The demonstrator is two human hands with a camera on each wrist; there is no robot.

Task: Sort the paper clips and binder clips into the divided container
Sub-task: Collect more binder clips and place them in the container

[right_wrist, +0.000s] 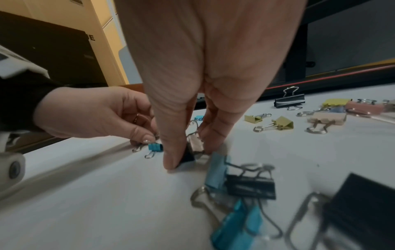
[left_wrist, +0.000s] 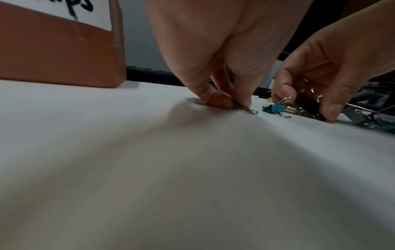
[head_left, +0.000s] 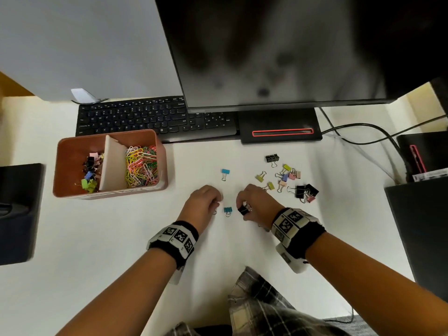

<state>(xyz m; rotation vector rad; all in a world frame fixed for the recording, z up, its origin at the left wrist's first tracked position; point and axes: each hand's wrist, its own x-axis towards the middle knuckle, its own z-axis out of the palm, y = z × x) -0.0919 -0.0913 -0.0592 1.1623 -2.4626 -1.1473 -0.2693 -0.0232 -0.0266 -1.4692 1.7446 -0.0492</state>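
A brown divided container [head_left: 72, 151] stands at the left; binder clips [head_left: 90, 173] fill its left compartment and coloured paper clips [head_left: 141, 166] its right. My left hand [head_left: 217, 204] pinches a small binder clip against the table. Only its wire handles [left_wrist: 246, 109] show under the fingertips. My right hand [head_left: 242, 207] pinches a black binder clip [right_wrist: 188, 157], with a pink clip [right_wrist: 196, 145] also between its fingers. A teal binder clip [head_left: 228, 210] lies on the table between the two hands. Loose binder clips [head_left: 288, 175] lie scattered to the right.
A black keyboard [head_left: 150, 117] and a monitor stand [head_left: 281, 127] sit behind the work area. Another blue clip [head_left: 225, 172] lies further back. Several clips [right_wrist: 248, 186] lie under my right wrist. Cables [head_left: 363, 132] run at the back right, beside dark boxes [head_left: 421, 226].
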